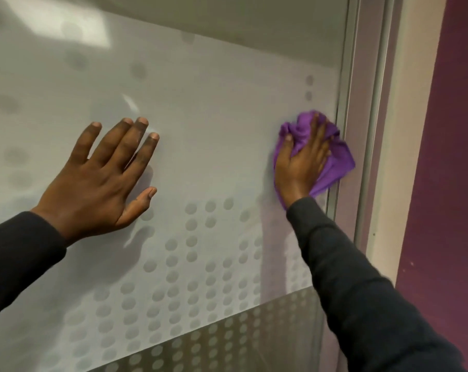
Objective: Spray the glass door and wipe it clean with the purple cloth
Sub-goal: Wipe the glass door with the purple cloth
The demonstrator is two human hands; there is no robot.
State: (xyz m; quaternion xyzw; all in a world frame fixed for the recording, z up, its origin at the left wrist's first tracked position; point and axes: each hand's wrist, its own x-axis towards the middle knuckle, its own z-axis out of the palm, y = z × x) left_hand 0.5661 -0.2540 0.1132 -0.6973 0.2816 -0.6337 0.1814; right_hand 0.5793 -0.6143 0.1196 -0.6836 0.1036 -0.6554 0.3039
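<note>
Wiping stage under way. Right hand (300,162) presses the crumpled purple cloth (337,162) against the frosted, grey-dotted glass door (214,130) at centre right of frame, just beside the metal door frame (362,130). Its fingers curl into the folds and grip it. Left hand (101,178) lies flat on the glass at centre left, fingers spread, holding nothing. No spray bottle in view, so spraying is judged done. Extent of glass already wiped: cannot tell.

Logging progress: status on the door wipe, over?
Left hand flat on glass door, fingers spread. Right hand grips bunched purple cloth against the glass by the door frame. Nothing in the way.
</note>
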